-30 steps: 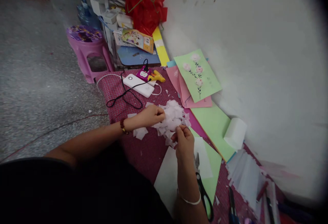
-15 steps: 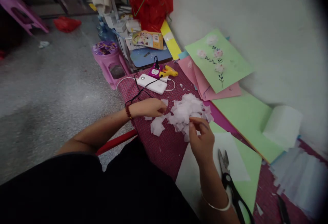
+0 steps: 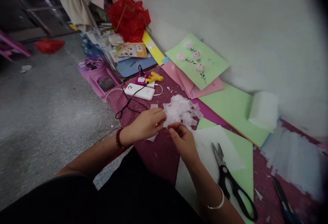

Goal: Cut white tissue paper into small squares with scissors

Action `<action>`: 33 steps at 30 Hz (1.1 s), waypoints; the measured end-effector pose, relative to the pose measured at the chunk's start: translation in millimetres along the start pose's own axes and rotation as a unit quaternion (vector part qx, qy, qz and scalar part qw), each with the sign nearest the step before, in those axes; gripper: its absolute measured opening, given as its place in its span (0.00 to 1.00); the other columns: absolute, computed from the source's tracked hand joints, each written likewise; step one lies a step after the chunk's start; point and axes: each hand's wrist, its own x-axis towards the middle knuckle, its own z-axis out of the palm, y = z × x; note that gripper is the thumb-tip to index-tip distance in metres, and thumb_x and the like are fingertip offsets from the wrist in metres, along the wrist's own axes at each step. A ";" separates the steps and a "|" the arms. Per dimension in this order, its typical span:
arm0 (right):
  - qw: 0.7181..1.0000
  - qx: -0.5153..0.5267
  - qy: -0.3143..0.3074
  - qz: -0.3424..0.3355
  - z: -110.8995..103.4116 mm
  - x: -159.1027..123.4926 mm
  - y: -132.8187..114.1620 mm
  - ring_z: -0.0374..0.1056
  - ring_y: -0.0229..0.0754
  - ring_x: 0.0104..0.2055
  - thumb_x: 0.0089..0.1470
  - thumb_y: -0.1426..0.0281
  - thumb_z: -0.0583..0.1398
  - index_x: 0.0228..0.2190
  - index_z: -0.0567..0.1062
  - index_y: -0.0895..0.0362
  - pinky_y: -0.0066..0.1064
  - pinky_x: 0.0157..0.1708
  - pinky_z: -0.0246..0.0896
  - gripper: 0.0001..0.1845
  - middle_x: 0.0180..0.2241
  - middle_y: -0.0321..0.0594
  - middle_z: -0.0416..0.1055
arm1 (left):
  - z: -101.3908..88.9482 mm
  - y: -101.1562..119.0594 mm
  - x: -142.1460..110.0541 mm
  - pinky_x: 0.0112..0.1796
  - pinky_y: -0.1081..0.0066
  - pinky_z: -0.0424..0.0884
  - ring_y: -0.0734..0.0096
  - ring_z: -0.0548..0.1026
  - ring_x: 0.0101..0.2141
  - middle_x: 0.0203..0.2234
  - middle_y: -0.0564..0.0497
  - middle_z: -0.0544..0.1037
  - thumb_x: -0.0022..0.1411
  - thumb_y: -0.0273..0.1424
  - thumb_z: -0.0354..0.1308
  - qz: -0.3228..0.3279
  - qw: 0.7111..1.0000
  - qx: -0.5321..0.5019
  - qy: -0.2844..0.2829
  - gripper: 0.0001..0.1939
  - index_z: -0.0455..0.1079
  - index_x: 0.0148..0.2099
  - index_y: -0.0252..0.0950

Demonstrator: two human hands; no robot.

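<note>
A loose pile of small white tissue paper pieces (image 3: 179,107) lies on the dark red checked tablecloth (image 3: 164,155). At the pile's near left edge, my left hand (image 3: 148,123) has its fingers curled closed; what is in them is hidden. My right hand (image 3: 183,142) is close beside it, thumb and forefinger pinched together at the pile's near side. Whether a paper piece sits in that pinch is too small to tell. A few loose pieces lie partly beneath and behind my left hand.
Black-handled scissors (image 3: 225,172) rest on white and green sheets by my right forearm. A power bank (image 3: 139,91) and yellow glue gun (image 3: 155,77) sit beyond my left hand. Flower-decorated green paper (image 3: 197,60), a white roll (image 3: 263,111), cut strips (image 3: 292,155) and a cutter (image 3: 282,189) lie rightward.
My hands have come together in front of the pile; they were wider apart. My left hand now covers loose pieces at the left. The whole view has shifted.
</note>
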 end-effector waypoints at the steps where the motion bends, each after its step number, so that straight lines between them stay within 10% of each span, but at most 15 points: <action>1: 1.000 0.018 0.003 0.001 -0.3 0.1 -1.0 0.67 0.39 0.28 0.49 0.64 0.61 0.29 0.73 0.56 0.30 0.30 0.62 0.08 0.26 0.35 0.70 | 4.3 4.5 -1.9 0.33 0.72 0.63 0.71 0.68 0.31 0.29 0.50 0.71 0.59 0.22 0.50 0.015 1.000 0.018 -0.002 0.05 0.66 0.34 0.35; 6: 0.998 0.045 0.017 0.030 -3.5 1.7 5.8 0.59 0.35 0.23 0.50 0.64 0.60 0.25 0.71 0.56 0.27 0.24 0.54 0.09 0.21 0.30 0.62 | 16.8 18.1 -9.1 0.34 0.72 0.64 0.70 0.69 0.33 0.30 0.49 0.71 0.62 0.22 0.48 0.039 0.999 0.023 0.020 0.08 0.68 0.34 0.34; 11: 1.000 0.011 0.013 -0.001 -4.6 1.9 8.5 0.61 0.36 0.24 0.53 0.66 0.58 0.25 0.71 0.56 0.28 0.25 0.55 0.08 0.22 0.31 0.63 | 13.2 23.2 -13.7 0.34 0.72 0.66 0.72 0.70 0.32 0.29 0.49 0.73 0.60 0.27 0.55 -0.036 0.976 -0.210 0.042 0.04 0.71 0.36 0.32; 20: 0.899 -0.304 0.033 -0.314 -10.2 -3.2 2.7 0.69 0.44 0.37 0.55 0.78 0.55 0.32 0.70 0.55 0.37 0.38 0.65 0.07 0.32 0.42 0.71 | 29.9 13.3 -12.8 0.24 0.78 0.62 0.82 0.66 0.20 0.22 0.55 0.72 0.57 0.36 0.59 -0.265 0.768 -0.583 -0.013 0.11 0.68 0.32 0.32; 26: 0.861 -0.366 0.048 -0.349 -11.7 -4.9 3.3 0.71 0.47 0.41 0.55 0.79 0.57 0.34 0.71 0.54 0.43 0.41 0.67 0.08 0.38 0.46 0.74 | 32.0 14.4 -10.9 0.17 0.81 0.55 0.84 0.62 0.16 0.17 0.59 0.67 0.53 0.35 0.62 -0.311 0.674 -0.670 0.004 0.12 0.64 0.27 0.33; 33: 0.895 -0.279 0.027 -0.345 -9.4 -3.2 7.9 0.71 0.44 0.43 0.54 0.82 0.54 0.37 0.70 0.54 0.41 0.44 0.70 0.13 0.39 0.45 0.74 | 36.5 19.3 -7.8 0.24 0.76 0.70 0.75 0.74 0.21 0.20 0.52 0.75 0.51 0.36 0.64 -0.284 0.596 -0.751 0.017 0.13 0.67 0.28 0.31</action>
